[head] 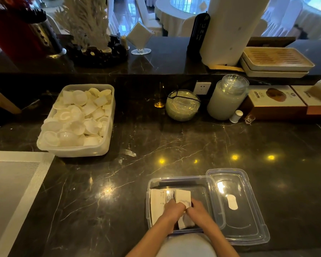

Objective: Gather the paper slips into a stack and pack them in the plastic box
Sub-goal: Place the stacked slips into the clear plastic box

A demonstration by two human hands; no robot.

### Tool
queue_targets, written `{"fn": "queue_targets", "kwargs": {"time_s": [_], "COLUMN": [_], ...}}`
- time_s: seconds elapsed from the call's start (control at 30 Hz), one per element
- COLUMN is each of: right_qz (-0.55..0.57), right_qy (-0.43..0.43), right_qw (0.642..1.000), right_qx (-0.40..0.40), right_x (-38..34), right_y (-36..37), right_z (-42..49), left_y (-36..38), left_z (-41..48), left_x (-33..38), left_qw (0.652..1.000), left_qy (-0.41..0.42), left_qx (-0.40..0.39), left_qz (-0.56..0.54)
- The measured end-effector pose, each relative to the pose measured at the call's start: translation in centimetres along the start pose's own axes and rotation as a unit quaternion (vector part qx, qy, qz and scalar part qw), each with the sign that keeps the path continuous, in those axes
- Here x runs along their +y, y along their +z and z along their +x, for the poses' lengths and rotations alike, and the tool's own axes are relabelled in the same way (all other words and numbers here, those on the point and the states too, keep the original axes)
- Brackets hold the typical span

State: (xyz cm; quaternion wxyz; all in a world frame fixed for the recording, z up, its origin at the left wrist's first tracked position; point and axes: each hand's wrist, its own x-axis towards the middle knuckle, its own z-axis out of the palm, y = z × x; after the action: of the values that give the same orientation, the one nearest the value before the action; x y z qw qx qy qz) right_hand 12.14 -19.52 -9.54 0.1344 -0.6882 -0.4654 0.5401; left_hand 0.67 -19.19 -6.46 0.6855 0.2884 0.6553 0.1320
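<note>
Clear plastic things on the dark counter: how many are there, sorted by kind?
Open clear boxes: 1, the plastic box with paper slips in it, both hands inside.
Loose lids: 1, the lid lying to its right.
Frosted tubs: 1, the tub full of white cups.
Total: 3

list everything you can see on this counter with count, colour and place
clear plastic box: 1, near centre
white paper slips: a stack, in the box's left half
clear lid with blue clips: 1, right of the box
translucent tub of white cups: 1, far left
woven grey placemat: 1, left edge
round glass bowl: 1, back centre
tall glass jar: 1, right of the bowl
orange printed cartons: 2, back right
cream slatted trays: 2 stacked, upper ledge
left hand: on the slips
right hand: on the slips
</note>
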Motion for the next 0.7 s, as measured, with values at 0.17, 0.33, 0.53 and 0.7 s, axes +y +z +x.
{"fn": "queue_targets", "kwargs": {"time_s": [0.17, 0.33, 0.53, 0.7], "right_qz": [-0.016, -0.02, -0.032, -0.02], "right_qy": [-0.001, 0.01, 0.017, 0.017], "right_qw": [1.0, 1.0, 0.999, 1.0], "right_qx": [0.0, 0.002, 0.011, 0.005], "right_x": [0.11, 0.09, 0.06, 0.38], "right_y": [0.1, 0.2, 0.3, 0.33], "right_z": [0.11, 0.21, 0.24, 0.23], "left_y": [0.17, -0.27, -0.31, -0.22], "left_z": [-0.15, -0.17, 0.11, -0.04], "left_x": [0.25, 0.35, 0.15, -0.04], "left_qw": [1.0, 0.999, 0.999, 0.999], "left_qy": [-0.022, -0.036, -0.042, -0.037], "left_qx": [0.018, -0.003, -0.006, -0.012], "left_qz": [0.007, -0.012, -0.017, -0.023]}}
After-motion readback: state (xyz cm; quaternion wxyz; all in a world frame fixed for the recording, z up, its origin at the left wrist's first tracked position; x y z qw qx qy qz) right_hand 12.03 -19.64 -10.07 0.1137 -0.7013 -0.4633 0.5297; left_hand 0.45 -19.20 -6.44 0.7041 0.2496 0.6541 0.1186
